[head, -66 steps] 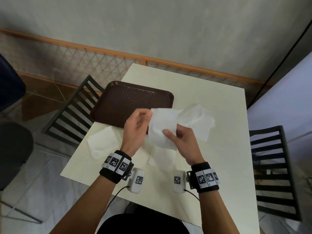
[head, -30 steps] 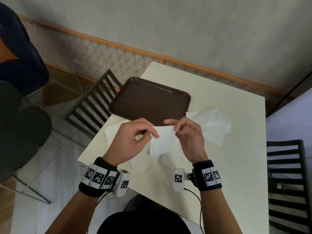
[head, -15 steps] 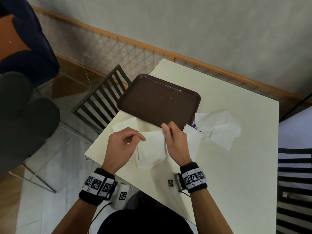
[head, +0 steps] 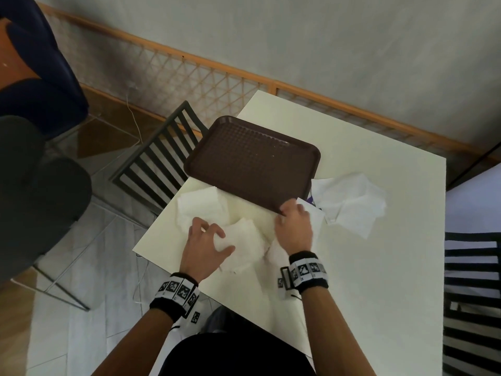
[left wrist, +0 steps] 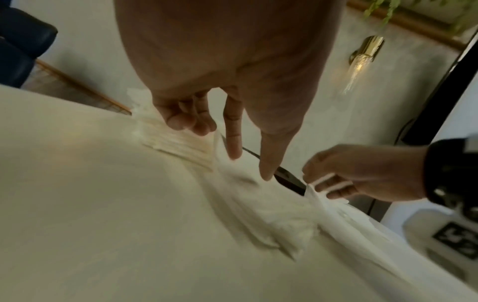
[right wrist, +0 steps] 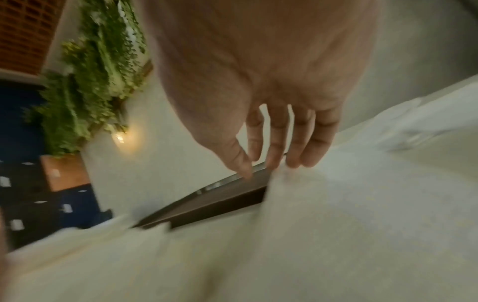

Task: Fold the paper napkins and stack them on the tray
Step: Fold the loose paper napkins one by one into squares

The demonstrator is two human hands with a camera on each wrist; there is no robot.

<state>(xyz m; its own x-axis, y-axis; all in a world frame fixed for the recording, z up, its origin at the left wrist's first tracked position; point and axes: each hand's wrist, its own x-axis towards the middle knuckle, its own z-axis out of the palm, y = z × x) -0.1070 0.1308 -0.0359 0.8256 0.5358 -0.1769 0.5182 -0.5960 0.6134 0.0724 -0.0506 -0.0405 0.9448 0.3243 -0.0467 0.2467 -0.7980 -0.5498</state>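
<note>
Folded napkin (head: 244, 241) lies on the table (head: 379, 267) near the front edge, just short of the brown tray (head: 252, 158), which holds no napkins; left hand (head: 204, 246) presses it down with straight index and thumb, other fingers curled. Right hand (head: 294, 226) sits at the tray's near corner, pinching the edge of another napkin (head: 315, 214). Loose napkins left (head: 200, 204) and right (head: 352, 204) of the tray
</note>
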